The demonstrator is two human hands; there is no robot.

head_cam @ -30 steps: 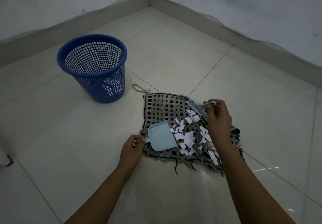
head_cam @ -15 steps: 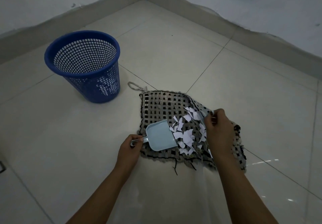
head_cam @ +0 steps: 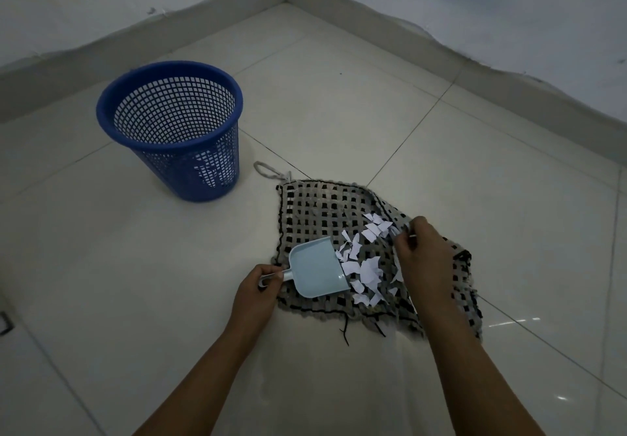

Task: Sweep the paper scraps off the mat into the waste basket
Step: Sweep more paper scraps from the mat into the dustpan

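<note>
A woven grey-and-black mat (head_cam: pixel 315 208) lies on the tiled floor. White paper scraps (head_cam: pixel 364 264) are heaped near its middle. My left hand (head_cam: pixel 259 291) grips the handle of a light blue dustpan (head_cam: pixel 317 267), whose mouth rests on the mat and touches the scraps. My right hand (head_cam: pixel 422 254) holds a small brush (head_cam: pixel 395 233) at the scraps' far right side; the brush is mostly hidden by the hand. The blue mesh waste basket (head_cam: pixel 176 130) stands upright on the floor, up and left of the mat.
Pale floor tiles (head_cam: pixel 135 300) surround the mat. Two walls with a grey skirting (head_cam: pixel 373 11) meet in a corner behind. A cord loop (head_cam: pixel 266 171) lies at the mat's far left corner. A dark object (head_cam: pixel 5 322) shows at the left edge.
My right hand has drawn the brush down and toward the scraps, and the pile sits closer to the dustpan's mouth. The dustpan has barely moved. The view has shifted.
</note>
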